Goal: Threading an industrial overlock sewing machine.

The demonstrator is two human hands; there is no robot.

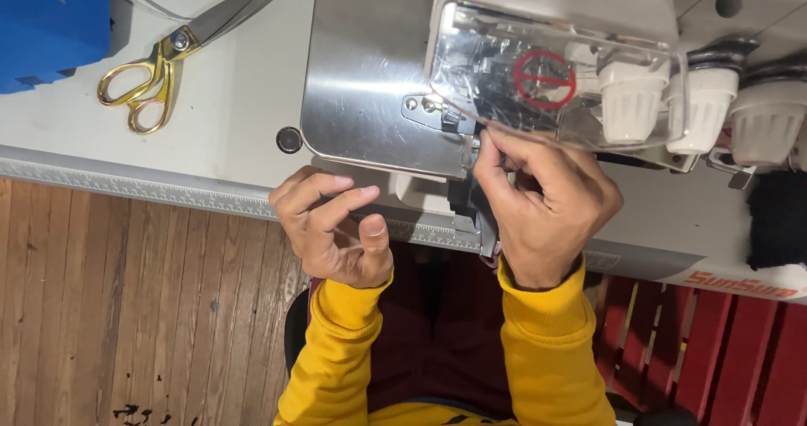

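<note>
A sewing machine (546,23) with a shiny metal plate (361,73) and a clear plastic guard (504,65) stands on the white table (235,98). My right hand (542,203) reaches up under the guard, its fingertips pinched together at the needle area; what they pinch is too small to tell. My left hand (332,228) hovers at the table's front edge below the plate, its fingers curled and apart, holding nothing. Both arms wear yellow sleeves (538,350).
Gold-handled scissors (181,48) lie on the table's left side near a blue object (50,23). White knobs (698,98) sit at the machine's right. A measuring strip (126,182) runs along the table edge. Wooden floor (126,308) lies below, and red slats (714,350) at the right.
</note>
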